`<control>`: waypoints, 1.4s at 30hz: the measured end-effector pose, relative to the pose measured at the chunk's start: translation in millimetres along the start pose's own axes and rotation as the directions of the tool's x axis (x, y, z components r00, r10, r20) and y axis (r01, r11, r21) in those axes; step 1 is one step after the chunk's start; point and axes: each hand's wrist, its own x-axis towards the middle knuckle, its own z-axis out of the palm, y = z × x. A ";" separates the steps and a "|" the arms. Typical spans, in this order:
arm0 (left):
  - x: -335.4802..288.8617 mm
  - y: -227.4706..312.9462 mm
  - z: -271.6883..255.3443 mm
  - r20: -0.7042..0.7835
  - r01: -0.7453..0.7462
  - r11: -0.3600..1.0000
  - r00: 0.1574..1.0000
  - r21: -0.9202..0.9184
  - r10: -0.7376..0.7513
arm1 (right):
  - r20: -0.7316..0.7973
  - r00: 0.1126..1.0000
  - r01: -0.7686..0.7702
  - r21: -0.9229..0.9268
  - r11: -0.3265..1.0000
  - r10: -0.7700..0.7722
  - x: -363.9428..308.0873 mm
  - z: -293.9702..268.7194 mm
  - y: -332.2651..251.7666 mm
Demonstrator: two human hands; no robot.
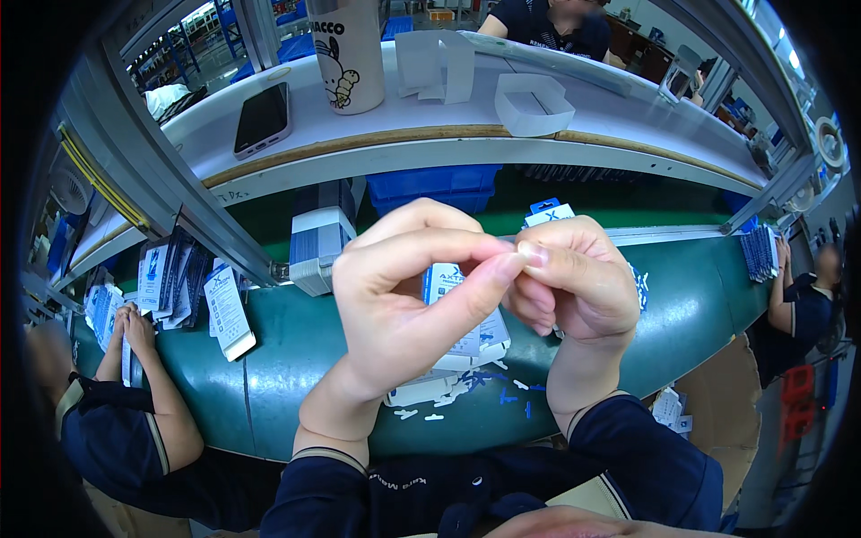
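Note:
My left hand point(404, 296) and my right hand point(574, 282) are raised above the green belt point(287, 350), fingertips pinched together on a small white and blue flat package point(448, 285). Most of that package is hidden behind the fingers; its top tab shows at the package tab point(549, 212) above my right hand. Under my hands lies a small stack of similar white packages point(430, 386), with small white and blue punched-out scraps point(502, 387) scattered beside it.
A person's hands point(126, 327) work on packages at the left; another person point(803, 305) stands at the right. A white shelf point(421, 125) above holds a phone point(263, 118), a cup point(348, 54) and folded white trays point(534, 103). Package stacks point(318, 242) sit behind.

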 end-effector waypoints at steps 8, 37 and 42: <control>14.5 -11.0 -8.0 0.214 -0.525 0.734 0.850 0.432 0.482 | 0.010 0.998 -0.058 -0.033 0.998 0.058 -2.8 -7.3 -0.9; 2.8 -9.8 -1.0 0.286 -0.573 0.434 0.774 0.695 0.565 | -0.073 0.996 -0.056 0.063 0.996 0.060 -6.5 6.8 -1.1; -1.7 -7.2 2.4 0.251 -0.554 0.450 0.781 0.700 0.572 | -0.049 0.999 -0.010 0.004 1.000 0.010 -8.4 9.3 -0.3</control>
